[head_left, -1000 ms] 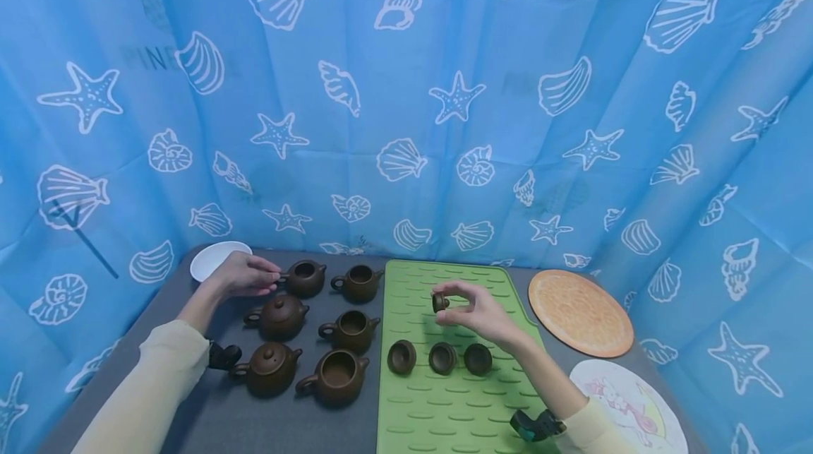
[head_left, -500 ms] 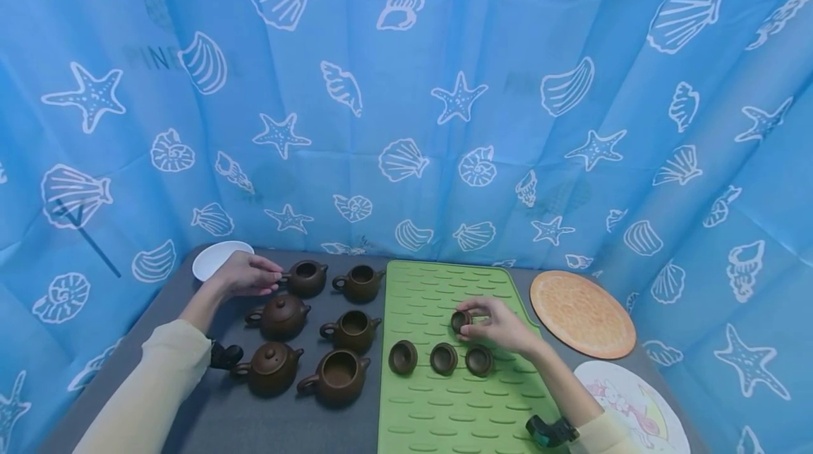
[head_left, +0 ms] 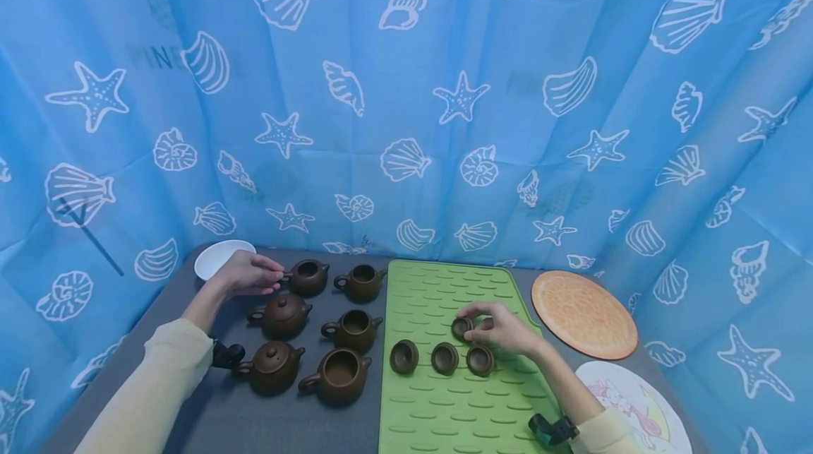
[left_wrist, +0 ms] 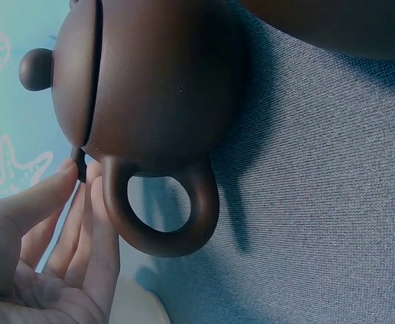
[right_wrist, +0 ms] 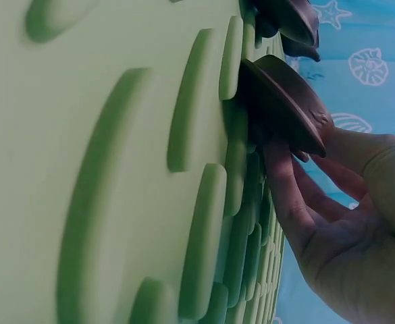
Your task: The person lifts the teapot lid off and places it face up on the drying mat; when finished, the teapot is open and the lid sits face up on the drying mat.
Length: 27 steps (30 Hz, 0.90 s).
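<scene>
My left hand [head_left: 250,275] pinches the handle of a lidless brown teapot [head_left: 309,276] at the far left of the table. In the left wrist view a lidded teapot [left_wrist: 163,88] fills the foreground, and my thumb and fingers meet on a small dark piece of handle behind it. On the green mat [head_left: 438,284], my right hand [head_left: 502,328] grips a small brown teapot lid [head_left: 461,328], hollow side up, low over the mat. Three more upturned lids, the left [head_left: 404,356], middle [head_left: 444,358] and right [head_left: 480,359], lie in a row just nearer to me.
Another lidded teapot [head_left: 272,366] stands at the near left. Several lidless ones, such as the nearest [head_left: 336,376], line the mat's left edge. A white dish [head_left: 219,256] sits at the back left. Right of the mat lie an orange-slice placemat [head_left: 584,313] and a white patterned placemat [head_left: 635,397].
My right hand has moved right and toward me, lowering the lid from above the mat to just behind the row of lids. My left hand keeps its hold on the teapot's handle.
</scene>
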{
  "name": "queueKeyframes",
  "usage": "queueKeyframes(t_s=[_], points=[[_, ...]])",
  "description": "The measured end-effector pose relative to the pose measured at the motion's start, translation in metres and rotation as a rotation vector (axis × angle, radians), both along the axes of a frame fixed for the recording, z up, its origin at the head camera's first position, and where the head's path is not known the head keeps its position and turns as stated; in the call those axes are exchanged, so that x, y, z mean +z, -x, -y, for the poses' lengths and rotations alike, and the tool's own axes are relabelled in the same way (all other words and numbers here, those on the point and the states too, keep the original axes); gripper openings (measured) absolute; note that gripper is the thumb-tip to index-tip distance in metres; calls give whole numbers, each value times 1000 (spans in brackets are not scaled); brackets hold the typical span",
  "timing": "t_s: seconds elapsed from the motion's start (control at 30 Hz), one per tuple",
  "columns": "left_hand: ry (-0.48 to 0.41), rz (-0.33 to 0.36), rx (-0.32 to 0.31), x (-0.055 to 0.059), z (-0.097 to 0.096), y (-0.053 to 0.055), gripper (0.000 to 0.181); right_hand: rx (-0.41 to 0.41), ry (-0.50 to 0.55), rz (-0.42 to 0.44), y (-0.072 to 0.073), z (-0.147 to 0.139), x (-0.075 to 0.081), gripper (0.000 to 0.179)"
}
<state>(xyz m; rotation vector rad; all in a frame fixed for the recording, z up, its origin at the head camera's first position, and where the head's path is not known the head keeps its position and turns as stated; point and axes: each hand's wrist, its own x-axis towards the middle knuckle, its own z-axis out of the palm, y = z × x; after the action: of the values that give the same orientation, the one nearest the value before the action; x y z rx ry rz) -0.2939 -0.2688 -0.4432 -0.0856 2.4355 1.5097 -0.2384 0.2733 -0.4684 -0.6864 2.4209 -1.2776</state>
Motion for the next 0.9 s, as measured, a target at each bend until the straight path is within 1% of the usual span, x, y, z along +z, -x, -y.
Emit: queueKeyframes(t_s=[0.2,0.37,0.6,0.67,0.8,0.9], points=[[6,-13,-8,-1,0,0,33,27,-16,-14,2,0,-3,43],[3,-18,-10,-1,0,-1,33,13,-11,-5,4,1,-5,46],[10,-24,-12,-1,-1,0,34,-2,-26,-44,4,2,-3,45],[16,-30,-15,-1,-1,-1,34,-19,-44,-60,3,3,0,46],[31,-41,-22,1,0,-2,34,-76,-98,-95,1,5,7,50],[44,-45,-30,2,0,-3,35,-118,-124,-136,1,8,13,49]])
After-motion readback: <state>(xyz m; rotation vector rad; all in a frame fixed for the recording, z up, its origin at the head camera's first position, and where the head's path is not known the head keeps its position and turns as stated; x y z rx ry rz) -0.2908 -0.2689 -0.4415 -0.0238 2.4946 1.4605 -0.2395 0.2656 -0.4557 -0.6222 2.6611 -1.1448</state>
